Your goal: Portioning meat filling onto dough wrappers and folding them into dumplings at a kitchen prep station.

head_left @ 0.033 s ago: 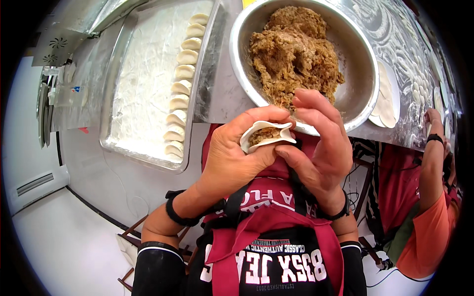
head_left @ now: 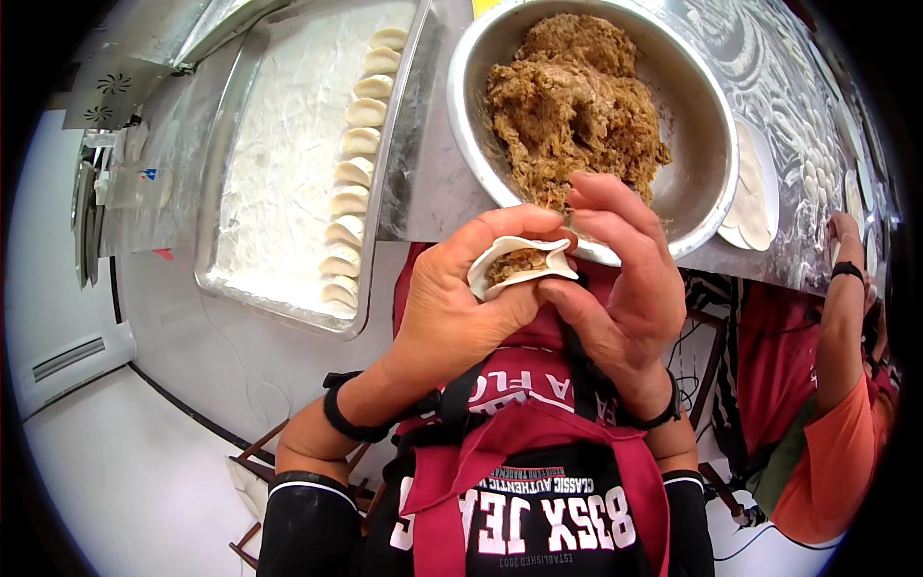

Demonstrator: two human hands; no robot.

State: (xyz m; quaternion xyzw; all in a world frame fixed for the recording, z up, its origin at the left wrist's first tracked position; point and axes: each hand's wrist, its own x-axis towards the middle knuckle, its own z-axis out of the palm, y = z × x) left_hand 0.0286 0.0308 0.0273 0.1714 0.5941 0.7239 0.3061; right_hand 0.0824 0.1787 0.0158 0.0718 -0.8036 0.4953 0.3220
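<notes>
Dumpling point(head_left: 517, 266) | left hand point(head_left: 444, 286) clamping it; right hand point(head_left: 635, 293): grip unclear | floured steel table point(head_left: 423, 188) | co-worker point(head_left: 835, 466) at right

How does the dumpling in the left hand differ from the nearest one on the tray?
The held dumpling gapes, its filling showing; the tray dumpling looks closed, no filling visible. The held dumpling is up in the left hand; the tray dumpling lies on the tray. Both have pale dough.
</notes>
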